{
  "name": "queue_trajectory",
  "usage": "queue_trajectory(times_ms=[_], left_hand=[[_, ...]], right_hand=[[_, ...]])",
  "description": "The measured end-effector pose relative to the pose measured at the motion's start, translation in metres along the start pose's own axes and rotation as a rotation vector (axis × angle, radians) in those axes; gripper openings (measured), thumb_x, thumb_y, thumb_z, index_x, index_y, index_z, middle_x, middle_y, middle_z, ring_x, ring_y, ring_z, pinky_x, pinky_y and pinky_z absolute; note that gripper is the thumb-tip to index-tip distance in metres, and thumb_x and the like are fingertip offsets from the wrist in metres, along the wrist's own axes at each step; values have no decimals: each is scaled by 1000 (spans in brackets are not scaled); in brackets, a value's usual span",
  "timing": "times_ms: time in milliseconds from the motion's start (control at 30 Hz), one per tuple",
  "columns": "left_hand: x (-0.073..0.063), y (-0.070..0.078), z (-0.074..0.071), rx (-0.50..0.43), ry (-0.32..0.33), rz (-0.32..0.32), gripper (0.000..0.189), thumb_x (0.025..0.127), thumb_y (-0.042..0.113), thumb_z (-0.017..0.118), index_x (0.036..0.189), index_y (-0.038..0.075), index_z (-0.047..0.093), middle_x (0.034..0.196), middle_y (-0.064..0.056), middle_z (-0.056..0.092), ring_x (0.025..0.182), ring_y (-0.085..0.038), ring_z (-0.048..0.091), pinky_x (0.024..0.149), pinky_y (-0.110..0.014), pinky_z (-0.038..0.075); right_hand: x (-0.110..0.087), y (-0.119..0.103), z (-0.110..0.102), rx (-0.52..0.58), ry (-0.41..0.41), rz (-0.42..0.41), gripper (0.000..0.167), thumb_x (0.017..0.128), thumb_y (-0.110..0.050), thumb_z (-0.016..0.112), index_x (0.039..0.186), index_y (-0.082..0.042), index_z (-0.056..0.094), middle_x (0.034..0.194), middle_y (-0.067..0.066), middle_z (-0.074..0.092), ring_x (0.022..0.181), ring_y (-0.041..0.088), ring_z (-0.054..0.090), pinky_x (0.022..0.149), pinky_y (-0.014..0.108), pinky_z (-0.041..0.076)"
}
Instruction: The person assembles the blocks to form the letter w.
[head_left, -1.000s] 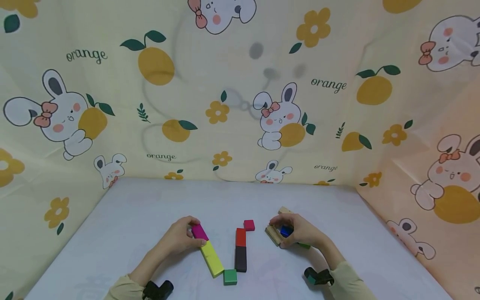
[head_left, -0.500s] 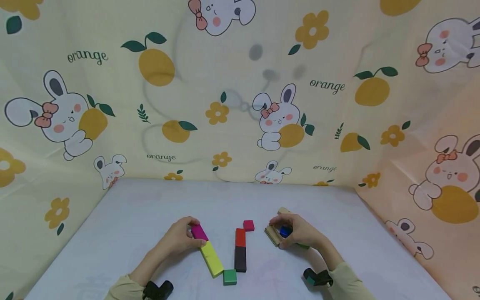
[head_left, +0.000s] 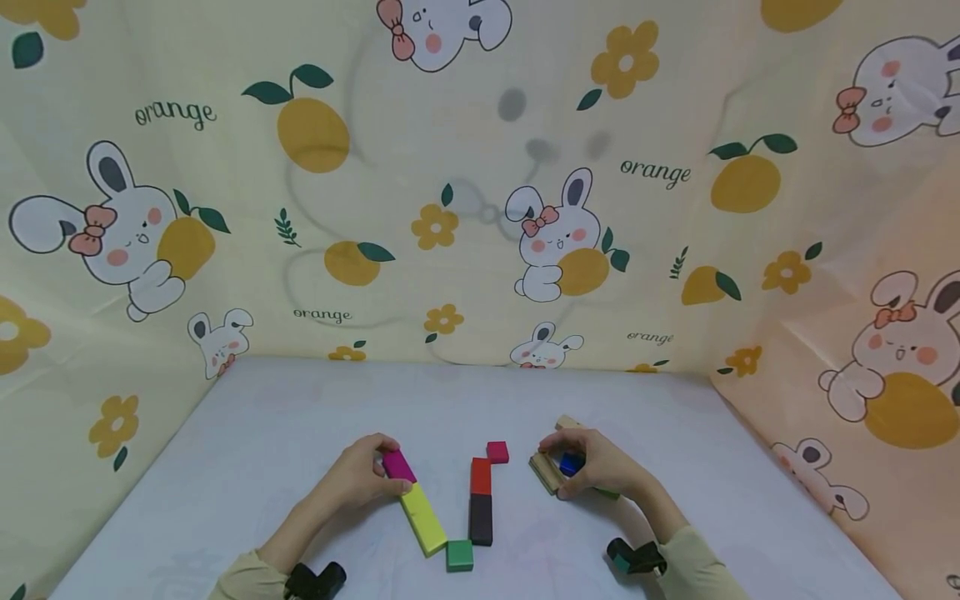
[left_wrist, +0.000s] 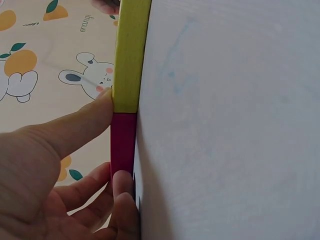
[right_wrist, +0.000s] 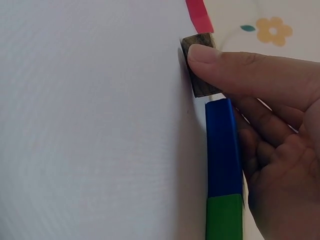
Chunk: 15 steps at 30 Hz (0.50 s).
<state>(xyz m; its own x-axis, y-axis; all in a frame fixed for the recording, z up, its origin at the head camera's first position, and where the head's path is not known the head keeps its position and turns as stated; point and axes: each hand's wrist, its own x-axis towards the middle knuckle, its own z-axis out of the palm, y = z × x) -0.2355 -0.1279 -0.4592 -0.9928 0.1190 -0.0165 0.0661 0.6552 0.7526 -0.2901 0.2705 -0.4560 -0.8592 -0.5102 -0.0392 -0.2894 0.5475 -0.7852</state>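
In the head view my left hand [head_left: 381,467] pinches a magenta block [head_left: 400,464] that lies end to end with a yellow block [head_left: 423,517]. The left wrist view shows the thumb [left_wrist: 102,102] at the joint of the magenta block [left_wrist: 122,142] and yellow block [left_wrist: 131,55], with fingers curled under. My right hand [head_left: 562,467] holds a wooden block [head_left: 546,472] beside a blue block [head_left: 572,463]. In the right wrist view the thumb [right_wrist: 210,55] presses the wooden block [right_wrist: 196,82]; the fingers curl behind the blue block [right_wrist: 222,147], which meets a green block [right_wrist: 224,217].
On the white table [head_left: 300,417] a red block [head_left: 481,475] and a black block [head_left: 481,518] lie end to end between the hands. A small crimson cube [head_left: 497,452] sits beyond them and a green cube [head_left: 460,554] at the front. Printed fabric walls enclose three sides.
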Motion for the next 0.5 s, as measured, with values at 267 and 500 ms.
queue_trajectory(times_ms=[267, 500], left_hand=[[1, -4, 2, -8, 10, 38, 59, 70, 22, 91, 119, 3, 61, 98, -3, 59, 79, -16, 54, 68, -31, 49], [1, -5, 1, -13, 3, 33, 60, 71, 23, 90, 119, 3, 61, 99, -4, 59, 79, -17, 54, 69, -32, 49]], right_hand=[[0, -1, 0, -11, 6, -5, 61, 69, -18, 91, 124, -15, 65, 122, -3, 63, 115, 26, 51, 103, 57, 34], [-2, -4, 1, 17, 73, 19, 67, 68, -20, 92, 128, -12, 62, 124, 0, 62, 120, 30, 53, 102, 59, 35]])
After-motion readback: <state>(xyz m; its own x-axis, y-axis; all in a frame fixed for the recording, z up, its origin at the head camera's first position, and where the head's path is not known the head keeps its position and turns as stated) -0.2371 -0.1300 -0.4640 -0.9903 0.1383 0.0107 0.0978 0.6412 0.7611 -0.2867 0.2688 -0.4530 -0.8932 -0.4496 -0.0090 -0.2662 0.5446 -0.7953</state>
